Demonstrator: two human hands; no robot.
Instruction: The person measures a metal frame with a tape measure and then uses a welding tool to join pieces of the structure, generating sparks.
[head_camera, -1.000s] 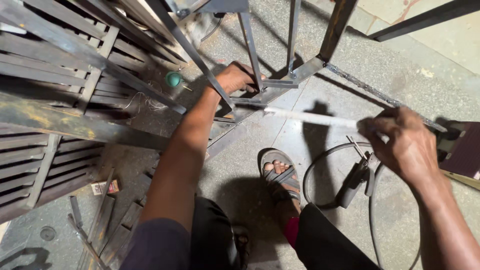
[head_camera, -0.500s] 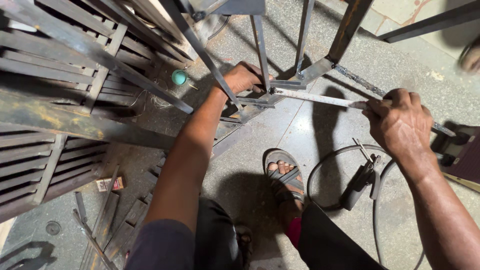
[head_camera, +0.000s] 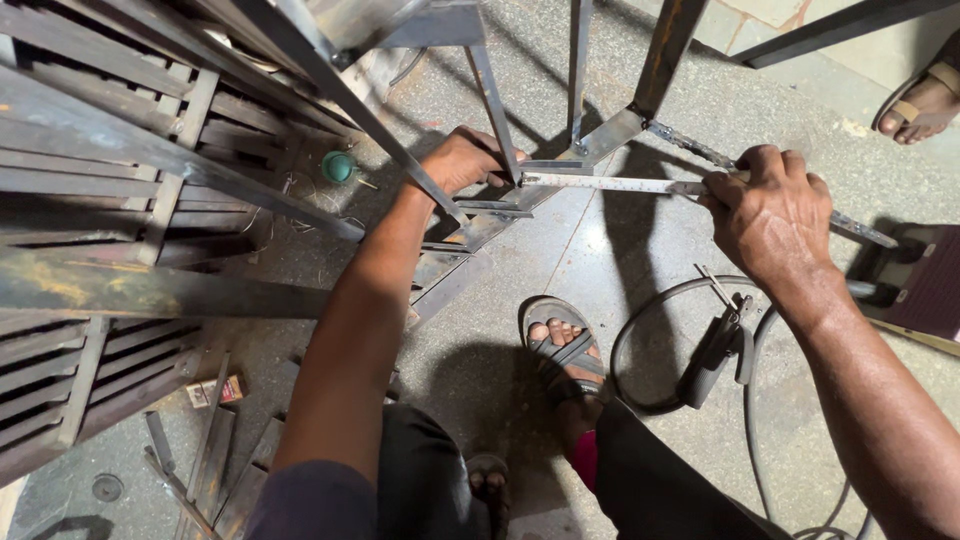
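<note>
A steel tape measure blade (head_camera: 600, 183) runs almost level across the upper middle of the view, stretched between the person's two hands just above the speckled floor (head_camera: 640, 260). Its long axis lies left to right, following a flat bar of the welded metal frame (head_camera: 640, 120), whose corner joint sits just above the blade's midpoint. The left hand (head_camera: 462, 160) is closed over the blade's near end, pinning it against a slanted frame member, while the right hand (head_camera: 770, 215) is curled shut on the far end, knuckles up, holding it taut over the bar. Both hands already touch the tape; neither has to reach. Below the right hand, an electrode holder (head_camera: 715, 350) rests on the floor inside a loop of black cable (head_camera: 640, 340), beside the person's sandalled foot (head_camera: 562, 345). A small green cap (head_camera: 338, 166) sits near the louvred metal panels (head_camera: 110, 200) at left. Another person's sandalled foot (head_camera: 925, 100) shows at the top right edge.
</note>
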